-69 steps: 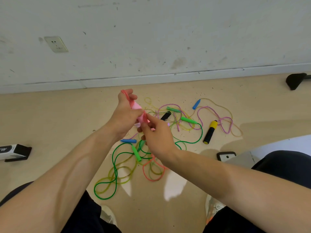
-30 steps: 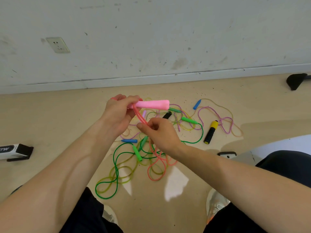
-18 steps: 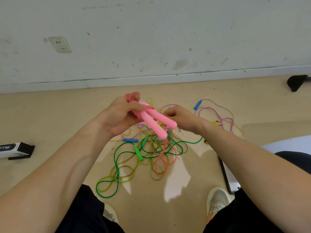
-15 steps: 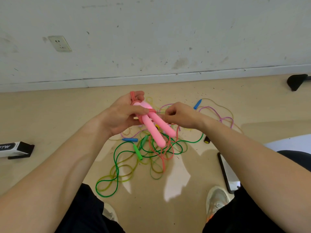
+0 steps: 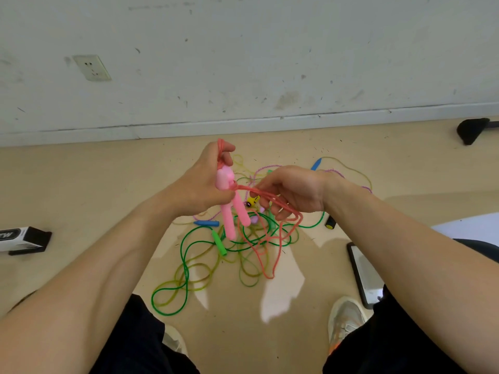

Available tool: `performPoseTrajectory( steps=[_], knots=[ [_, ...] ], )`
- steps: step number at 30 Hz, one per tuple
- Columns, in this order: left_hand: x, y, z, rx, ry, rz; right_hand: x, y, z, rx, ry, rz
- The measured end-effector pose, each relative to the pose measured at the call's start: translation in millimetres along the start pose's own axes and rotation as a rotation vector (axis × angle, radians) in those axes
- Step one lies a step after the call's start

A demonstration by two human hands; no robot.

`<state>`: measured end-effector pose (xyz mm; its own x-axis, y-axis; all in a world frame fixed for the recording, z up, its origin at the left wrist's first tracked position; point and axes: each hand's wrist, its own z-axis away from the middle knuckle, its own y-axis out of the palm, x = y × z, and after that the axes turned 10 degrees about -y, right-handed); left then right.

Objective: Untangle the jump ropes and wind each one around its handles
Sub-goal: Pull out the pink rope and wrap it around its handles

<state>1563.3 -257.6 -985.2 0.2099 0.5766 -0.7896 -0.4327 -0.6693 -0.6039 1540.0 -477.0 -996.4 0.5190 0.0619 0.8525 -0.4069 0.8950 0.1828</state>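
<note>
Two pink handles [image 5: 232,217] are sitting side by side, clamped in the left hand [image 5: 199,184], while the right hand [image 5: 297,187] is pinching the salmon rope [image 5: 244,188] just beside them. Its slack is hanging below both hands, over the green rope [image 5: 183,265]. Winding well likely means holding tension and laying turns snugly.

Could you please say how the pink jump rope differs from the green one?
The pink foam-handled jump rope is held up, both handles gripped by the left hand; the bright green plastic jump rope lies on the floor. The right hand holds the pink cord; nobody touches the green one. Neither is fully wound.
</note>
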Motion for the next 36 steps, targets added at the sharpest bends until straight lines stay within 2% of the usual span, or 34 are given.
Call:
performPoseTrajectory(
  steps=[4,7,10,13,16,19,21,24,26,30,33,36],
  knots=[
    [6,8,-4,-0.165,0.074,-0.093,-1,5,1,-0.034,-0.03,0.048],
    [7,10,-7,-0.338,0.079,-0.092,1,20,6,-0.084,-0.177,-0.031],
    [3,19,-11,-0.509,0.044,-0.019,-2,49,6,-0.248,-0.34,-0.12],
    [-2,31,-15,-0.646,-0.027,0.131,-17,70,5,-0.378,-0.43,0.116],
    [-2,33,-18,-0.735,-0.088,0.276,-32,79,6,-0.4,-0.535,0.391],
    [3,32,-21,-0.702,-0.221,0.512,-44,84,-1,-0.454,-0.66,0.649],
    [4,33,-20,-0.652,-0.325,0.681,-48,86,-6,-0.461,-0.673,0.811],
    [2,34,-18,-0.647,-0.393,0.733,-48,87,-8,-0.458,-0.677,0.909],
    [0,33,-20,-0.671,-0.4,0.769,-48,90,-7,-0.479,-0.723,0.877],
    [0,18,-23,-0.615,-0.439,0.96,-49,94,-3,-0.539,-0.699,0.52],
    [2,5,-21,-0.409,-0.445,1.115,-46,76,-4,-0.466,-0.584,0.443],
    [-3,-2,-15,-0.201,-0.413,1.095,-40,47,-7,-0.361,-0.515,0.484]
  ],
)
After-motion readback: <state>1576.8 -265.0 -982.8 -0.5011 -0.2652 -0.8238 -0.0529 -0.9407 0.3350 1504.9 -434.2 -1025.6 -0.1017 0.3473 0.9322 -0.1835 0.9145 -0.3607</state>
